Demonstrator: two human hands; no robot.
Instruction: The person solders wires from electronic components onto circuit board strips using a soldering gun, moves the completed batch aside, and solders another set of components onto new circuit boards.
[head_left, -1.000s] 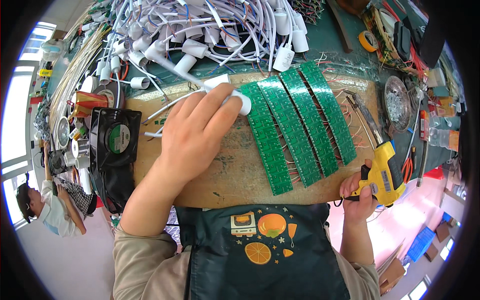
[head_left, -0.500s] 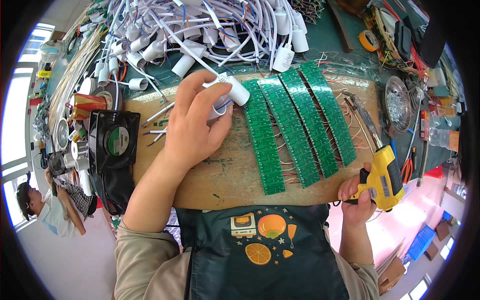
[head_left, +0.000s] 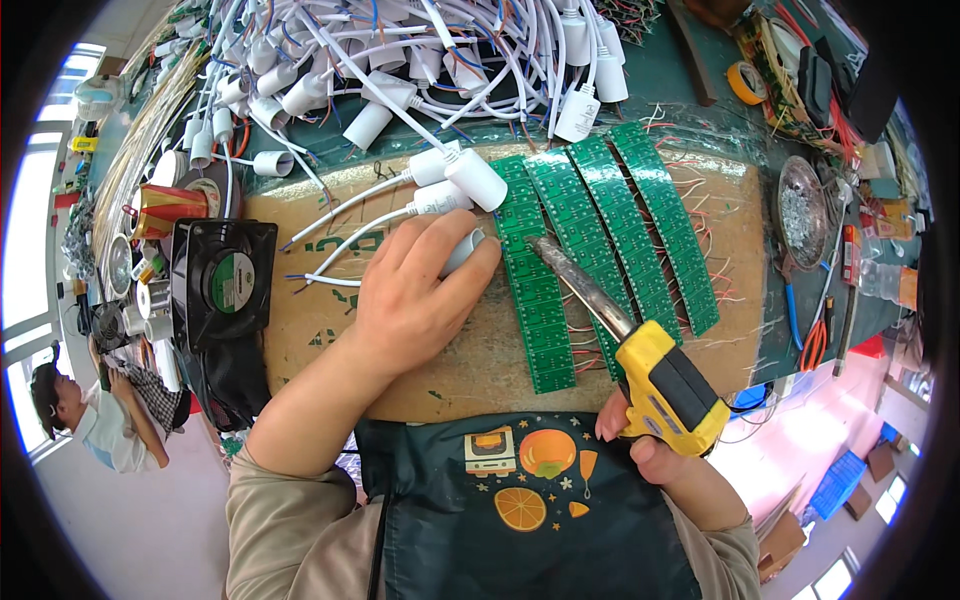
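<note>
My left hand (head_left: 420, 290) is closed around a white lamp socket (head_left: 463, 252) on the brown work board, beside the leftmost green circuit board strip (head_left: 530, 290). A cable runs out from under that hand. Just beyond my fingers lie more white sockets (head_left: 475, 180) with white cables and bare wire ends. My right hand (head_left: 658, 462) grips a yellow and black soldering gun (head_left: 675, 390). Its long metal barrel slants up-left over the green strips, and the tip (head_left: 540, 243) is above the leftmost strip. Whether the tip touches the strip I cannot tell.
A large heap of white sockets and cables (head_left: 400, 60) fills the far side. At the left stands a black fan (head_left: 225, 285). A metal dish (head_left: 803, 210), orange tape (head_left: 745, 82) and a soldering gun holder area with wires lie right. Another person (head_left: 110, 420) is at far left.
My right hand has swung the soldering gun left, from beside the strips to over them. My left hand has moved down and slightly right, and a socket near it now lies beyond my fingers.
</note>
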